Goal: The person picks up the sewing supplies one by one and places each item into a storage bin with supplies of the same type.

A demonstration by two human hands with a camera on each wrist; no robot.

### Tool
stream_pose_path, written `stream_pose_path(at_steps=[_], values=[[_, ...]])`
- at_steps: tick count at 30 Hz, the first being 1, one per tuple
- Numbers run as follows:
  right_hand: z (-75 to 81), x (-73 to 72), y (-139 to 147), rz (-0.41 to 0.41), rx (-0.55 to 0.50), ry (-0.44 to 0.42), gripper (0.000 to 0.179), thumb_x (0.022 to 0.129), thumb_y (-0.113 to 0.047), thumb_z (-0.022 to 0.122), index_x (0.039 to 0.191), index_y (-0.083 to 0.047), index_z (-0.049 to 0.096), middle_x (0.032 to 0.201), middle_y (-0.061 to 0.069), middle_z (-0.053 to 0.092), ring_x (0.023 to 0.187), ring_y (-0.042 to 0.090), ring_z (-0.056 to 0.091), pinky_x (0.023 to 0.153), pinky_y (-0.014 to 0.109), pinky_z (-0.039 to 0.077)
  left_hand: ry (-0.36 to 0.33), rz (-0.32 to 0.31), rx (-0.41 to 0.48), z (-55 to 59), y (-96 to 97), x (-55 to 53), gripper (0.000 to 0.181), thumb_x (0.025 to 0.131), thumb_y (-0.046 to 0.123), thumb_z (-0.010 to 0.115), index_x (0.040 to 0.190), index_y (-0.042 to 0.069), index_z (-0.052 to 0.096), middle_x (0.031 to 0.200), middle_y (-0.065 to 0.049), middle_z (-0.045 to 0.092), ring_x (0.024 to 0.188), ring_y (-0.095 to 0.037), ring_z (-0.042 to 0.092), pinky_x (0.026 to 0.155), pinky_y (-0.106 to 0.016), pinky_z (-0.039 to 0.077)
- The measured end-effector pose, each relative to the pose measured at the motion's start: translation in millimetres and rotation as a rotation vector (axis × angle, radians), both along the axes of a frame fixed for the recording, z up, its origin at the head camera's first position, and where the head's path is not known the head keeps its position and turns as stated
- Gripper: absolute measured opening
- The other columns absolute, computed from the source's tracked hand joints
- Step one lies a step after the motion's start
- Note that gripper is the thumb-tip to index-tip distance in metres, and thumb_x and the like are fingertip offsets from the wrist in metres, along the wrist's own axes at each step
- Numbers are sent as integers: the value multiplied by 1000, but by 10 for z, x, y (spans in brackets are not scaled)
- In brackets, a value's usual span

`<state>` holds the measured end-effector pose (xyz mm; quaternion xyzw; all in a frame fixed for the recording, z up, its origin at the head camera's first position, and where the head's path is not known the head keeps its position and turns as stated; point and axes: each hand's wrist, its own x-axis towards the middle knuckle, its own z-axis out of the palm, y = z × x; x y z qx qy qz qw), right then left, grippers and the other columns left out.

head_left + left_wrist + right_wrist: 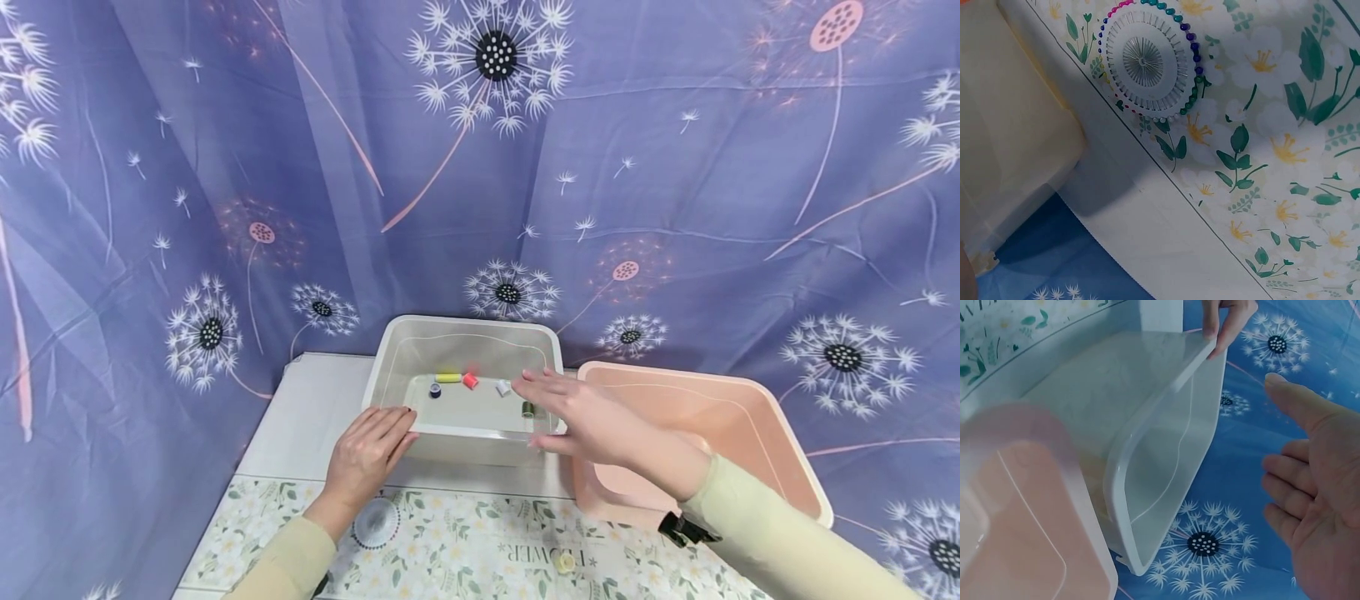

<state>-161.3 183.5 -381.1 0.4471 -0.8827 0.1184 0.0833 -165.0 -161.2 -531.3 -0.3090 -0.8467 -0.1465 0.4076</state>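
Note:
A pale grey plastic bin [465, 447] stands on the table. My left hand [367, 450] grips its near left corner, fingers over the rim; in the right wrist view, that hand [1229, 322] pinches the rim between thumb and fingers. My right hand [581, 412] hovers at the bin's right end, fingers extended and holding nothing; its palm [1335, 487] shows in the right wrist view. Inside the bin lie small thread spools: a yellow spool [448, 378], a red spool [470, 381], a dark blue spool [435, 390], a silvery spool [503, 387] and an olive spool [528, 409].
A pink bin [772, 425] stands right beside the grey one. On the flowered table cover [450, 542] lie a round wheel of colour-headed pins [1142, 61] and a small pale yellow thing [565, 562]. A blue-purple dandelion curtain [450, 183] hangs behind and around the table.

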Motion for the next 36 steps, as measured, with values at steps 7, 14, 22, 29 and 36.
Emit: stream_pose_path(at_steps=[7, 14, 22, 29, 36], values=[[-34, 166, 25, -25, 1, -19, 82, 80, -46, 73, 145, -8, 41, 148, 13, 40, 132, 32, 45, 104, 49, 41, -10, 3, -4, 10, 3, 9, 36, 91, 35, 62, 112, 8, 72, 108, -8, 72, 95, -26, 69, 90, -48, 52], [-105, 312, 22, -63, 20, -35, 82, 81, -53, 68, 146, -10, 41, 150, 7, 38, 136, 28, 41, 108, 46, 36, -14, 13, 3, -10, 3, -3, 44, 101, 43, 45, 112, 9, 72, 108, -6, 72, 95, -25, 69, 90, -48, 52], [-194, 390, 23, -39, 8, 16, 85, 79, -53, 72, 145, -7, 43, 149, 8, 40, 135, 27, 42, 107, 45, 38, -23, 16, 2, -13, 6, 0, 45, 101, 43, 45, 112, 9, 72, 108, -7, 72, 95, -26, 69, 90, -48, 52], [-266, 474, 32, -29, -24, -1, 86, 78, -50, 73, 144, -5, 43, 148, 10, 41, 134, 28, 44, 106, 45, 39, -19, 15, 5, -18, 11, -1, 43, 100, 42, 47, 112, 9, 72, 108, -7, 72, 96, -25, 69, 91, -48, 52], [-381, 591, 17, -18, -51, -2, 85, 78, -51, 73, 144, -6, 44, 146, 10, 45, 132, 28, 47, 104, 44, 42, -13, 13, 15, -14, -2, -1, 40, 98, 41, 51, 114, 10, 71, 109, -6, 72, 96, -25, 69, 91, -48, 52]])
